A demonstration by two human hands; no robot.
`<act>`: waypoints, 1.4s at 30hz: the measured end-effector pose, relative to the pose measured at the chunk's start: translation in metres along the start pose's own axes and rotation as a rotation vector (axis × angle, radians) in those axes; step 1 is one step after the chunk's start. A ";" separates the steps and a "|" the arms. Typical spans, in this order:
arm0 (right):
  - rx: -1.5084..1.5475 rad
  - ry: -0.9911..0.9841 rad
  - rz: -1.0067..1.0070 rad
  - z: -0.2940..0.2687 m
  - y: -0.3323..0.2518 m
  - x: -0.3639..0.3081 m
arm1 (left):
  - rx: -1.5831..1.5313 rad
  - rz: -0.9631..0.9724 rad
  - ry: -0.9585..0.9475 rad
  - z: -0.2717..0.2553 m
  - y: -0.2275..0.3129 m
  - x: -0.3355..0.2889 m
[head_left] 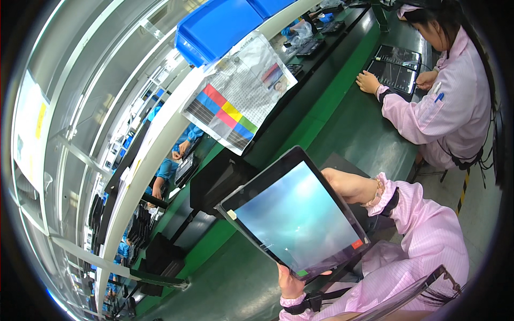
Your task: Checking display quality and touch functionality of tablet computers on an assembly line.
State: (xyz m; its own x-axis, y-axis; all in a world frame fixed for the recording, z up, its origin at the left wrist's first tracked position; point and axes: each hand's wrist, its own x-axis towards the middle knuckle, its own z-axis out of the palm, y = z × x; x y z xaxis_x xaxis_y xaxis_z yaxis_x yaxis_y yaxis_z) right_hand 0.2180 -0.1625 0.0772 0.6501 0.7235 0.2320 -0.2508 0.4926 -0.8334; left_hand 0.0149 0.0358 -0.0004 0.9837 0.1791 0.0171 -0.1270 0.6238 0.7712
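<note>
A flat tablet [297,211] with a black frame is held up at a slant over the green workbench. Its screen is lit with a blurry blue-teal picture, and a small red square and a green square show along its lower edge. A small pale tab sticks to the frame's left corner. My left hand [290,281] grips the bottom corner, thumb over the front, with the other fingers partly hidden behind it. My right hand [348,185] is closed round the upper right edge, its fingertips out of sight behind the tablet. Both wrists wear black straps over pink sleeves.
Black boxes [222,182] stand on the green workbench [225,278] beyond the tablet. A printed sheet [241,91] and a blue bin [225,29] are above. At the upper right, a co-worker in pink [439,107] handles an opened device [393,69]. Blue-sleeved people work across the bench.
</note>
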 end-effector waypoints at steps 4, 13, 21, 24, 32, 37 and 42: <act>0.034 -0.128 -0.025 -0.013 -0.004 -0.003 | 0.103 0.071 -0.053 0.020 0.009 0.015; 0.150 -0.065 -0.136 -0.020 -0.055 0.022 | 0.362 0.377 -0.111 0.059 0.029 0.087; 0.093 0.043 -0.309 -0.031 -0.067 0.088 | 0.293 0.298 -0.175 0.054 0.040 0.160; 0.103 0.091 -0.330 -0.028 -0.070 0.095 | 0.246 0.164 -0.289 0.068 0.049 0.166; 0.102 0.107 -0.353 -0.037 -0.070 0.110 | 0.353 0.151 -0.307 0.063 0.061 0.172; 0.072 0.148 -0.359 -0.037 -0.070 0.118 | 0.403 0.212 -0.251 0.066 0.058 0.173; 0.094 0.129 -0.342 -0.039 -0.065 0.120 | 0.426 0.185 -0.244 0.061 0.056 0.173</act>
State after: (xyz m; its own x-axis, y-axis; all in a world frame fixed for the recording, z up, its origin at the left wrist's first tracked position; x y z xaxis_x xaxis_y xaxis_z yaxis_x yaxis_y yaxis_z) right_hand 0.3404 -0.1270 0.1397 0.7914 0.4457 0.4184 -0.0648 0.7417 -0.6676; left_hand 0.1862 0.0553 0.0843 0.9571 0.0431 0.2864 -0.2886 0.2250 0.9306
